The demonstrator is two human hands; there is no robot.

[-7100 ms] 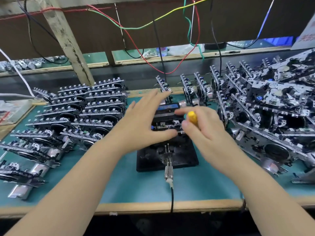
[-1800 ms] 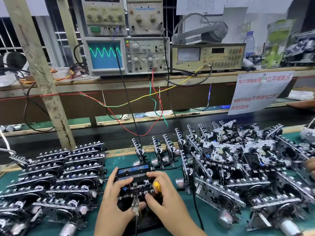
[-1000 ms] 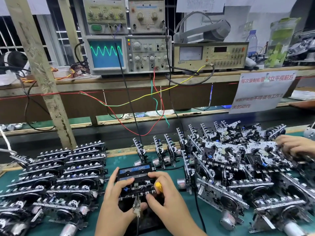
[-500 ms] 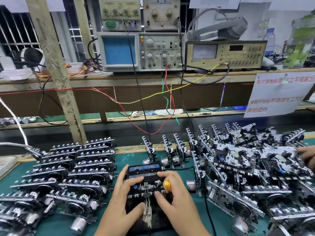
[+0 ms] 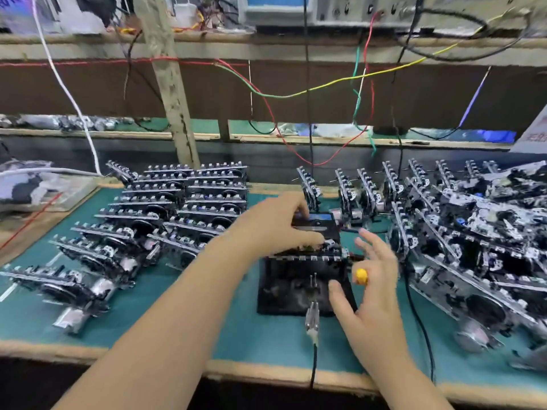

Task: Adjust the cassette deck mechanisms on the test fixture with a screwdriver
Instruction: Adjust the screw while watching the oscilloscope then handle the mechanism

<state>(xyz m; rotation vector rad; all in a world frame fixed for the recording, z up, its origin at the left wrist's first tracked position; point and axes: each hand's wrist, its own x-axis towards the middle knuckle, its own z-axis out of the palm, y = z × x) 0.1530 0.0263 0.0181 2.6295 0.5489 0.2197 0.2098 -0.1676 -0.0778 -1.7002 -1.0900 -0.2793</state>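
A black test fixture (image 5: 284,288) sits on the green mat at the table's middle, with a cassette deck mechanism (image 5: 318,238) mounted on its far end. My left hand (image 5: 272,229) reaches over the mechanism and grips its left side, thumb at the front edge. My right hand (image 5: 370,294) is just right of the fixture. A yellow-handled screwdriver (image 5: 361,276) lies in its palm, held by curled fingers while the other fingers spread. The screwdriver's tip is off the mechanism. A metal clip with a black cable (image 5: 312,324) lies at the fixture's near edge.
Rows of cassette mechanisms (image 5: 165,217) are stacked on the left of the mat. A larger heap of mechanisms (image 5: 473,238) fills the right. Several stand on edge behind the fixture (image 5: 358,190). Coloured wires hang from the shelf above. A wooden post (image 5: 174,99) rises at the back.
The view has dropped from the instruments to the bench. My right hand has pulled back from the mechanism with the screwdriver. My left hand has reached further over the mechanism.
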